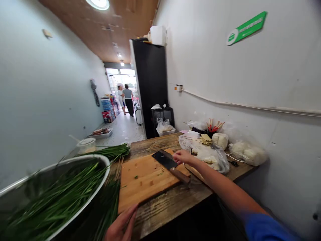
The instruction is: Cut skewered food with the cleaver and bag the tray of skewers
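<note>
A long wooden table [173,201] runs from the near edge toward the far right wall, and most of its left side is taken by a wide steel basin [82,201] heaped with green chives [57,197], more of which spill over the rim and lie along the table's left edge. In the middle of the table sits a wooden cutting board [142,177], with a few green scraps on it. Across the board's far right corner lies a cleaver [170,165], blade dark and flat on the wood, brown handle pointing near and right. To the right, against the wall, are clear plastic bags of white dough-like lumps [247,152] and a crumpled bag with pale pieces [210,155], crowding the space beside the board, with skewers and red-tipped sticks [214,126] behind them. The right hand [183,156] reaches over from the right, fingers loosely curled, touching the cleaver near where blade meets handle; whether it grips is unclear. The left hand [122,226] lies open, fingers flat on the board's near edge, holding nothing.
</note>
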Available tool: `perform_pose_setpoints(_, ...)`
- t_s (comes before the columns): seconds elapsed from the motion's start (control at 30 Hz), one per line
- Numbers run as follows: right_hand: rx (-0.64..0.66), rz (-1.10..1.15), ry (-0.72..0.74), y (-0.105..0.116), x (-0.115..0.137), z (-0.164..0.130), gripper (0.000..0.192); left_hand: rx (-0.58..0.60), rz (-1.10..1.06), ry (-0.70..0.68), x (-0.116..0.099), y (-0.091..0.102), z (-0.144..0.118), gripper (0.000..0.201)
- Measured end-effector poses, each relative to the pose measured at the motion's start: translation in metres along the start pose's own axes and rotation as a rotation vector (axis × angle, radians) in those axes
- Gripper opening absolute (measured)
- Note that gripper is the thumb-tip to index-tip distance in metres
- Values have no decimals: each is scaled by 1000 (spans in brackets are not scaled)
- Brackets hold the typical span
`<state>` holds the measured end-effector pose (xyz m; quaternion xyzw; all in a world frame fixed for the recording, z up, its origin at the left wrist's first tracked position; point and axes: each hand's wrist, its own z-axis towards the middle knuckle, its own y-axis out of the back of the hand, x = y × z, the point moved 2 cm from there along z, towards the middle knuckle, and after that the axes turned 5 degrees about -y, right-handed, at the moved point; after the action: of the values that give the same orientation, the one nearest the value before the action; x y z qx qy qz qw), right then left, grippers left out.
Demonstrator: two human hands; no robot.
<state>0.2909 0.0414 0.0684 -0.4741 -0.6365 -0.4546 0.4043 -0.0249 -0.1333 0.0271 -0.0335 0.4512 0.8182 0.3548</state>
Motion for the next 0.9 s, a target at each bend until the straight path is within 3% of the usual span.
perform_pose_setpoints(0.07, -10, -153, 111, -31, -20, -39, 7, 8, 48, -39, -9, 2, -10, 29)
perform_pose_setpoints(0.13, -110, -561, 296, -53, -35, -67, 15, 72, 147, -130, -18, 4, -17, 34)
perform_pose_setpoints(0.2, -247, -1005, 404, -66, -46, -81, 22, 181, 253, -168, -20, 5, -20, 43)
perform_pose_setpoints(0.27, -337, -1239, 410, -73, -51, -80, 24, 284, 326, -126, -13, 6, -16, 52)
perform_pose_setpoints(0.37, -362, -1296, 365, -74, -52, -65, 24, 378, 381, -7, 10, 6, -6, 57)
perform_pose_setpoints(0.57, -380, -1352, 295, -68, -58, -43, 19, 429, 460, 196, 50, 3, 4, 61)
perform_pose_setpoints(0.8, -485, -1346, 248, -67, -60, -32, 29, 383, 498, 190, 55, -2, -2, 64)
perform_pose_setpoints(0.9, -414, -1283, 450, -83, -73, -31, 42, 351, 531, 130, 62, -6, -4, 61)
